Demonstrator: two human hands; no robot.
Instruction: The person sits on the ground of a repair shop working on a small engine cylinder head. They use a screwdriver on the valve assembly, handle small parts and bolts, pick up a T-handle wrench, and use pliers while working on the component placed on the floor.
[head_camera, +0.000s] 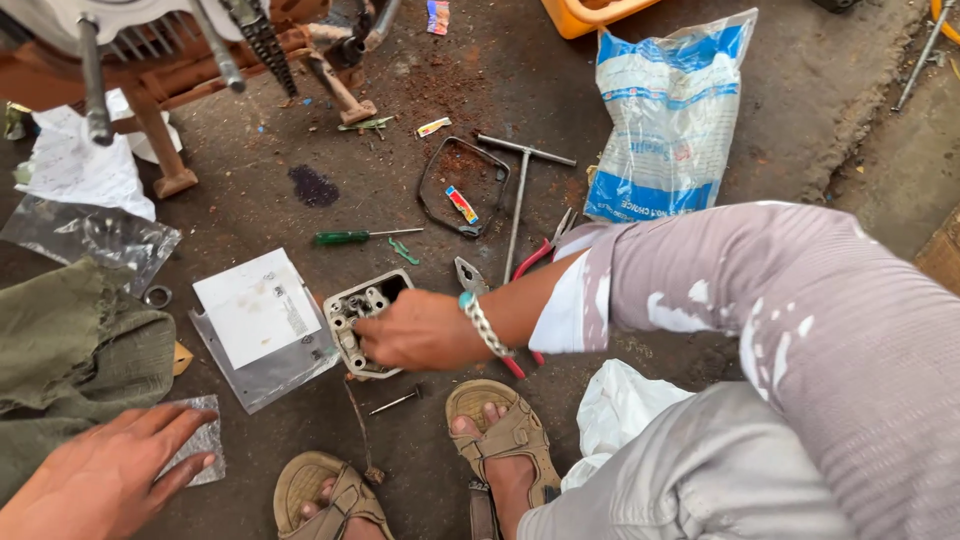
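My right hand (420, 330) reaches across my knee and grips the right side of a small grey metal engine cover (360, 305) lying on the concrete floor. A chain bracelet with a turquoise bead sits on that wrist. At the bottom left, my left hand (100, 470) rests flat with fingers spread, fingertips on a small clear plastic packet (205, 448) beside an olive cloth (70, 350). My sandalled feet (505, 440) are just below the cover.
A white box (255, 305) on a plastic sheet lies left of the cover. Beyond are a green screwdriver (355, 237), T-handle wrench (520, 195), red-handled pliers (545, 252), black gasket loop (430, 170) and blue-white bag (670, 115). A loose bolt (395, 402) lies near my foot. Motorcycle parts (180, 50) stand top left.
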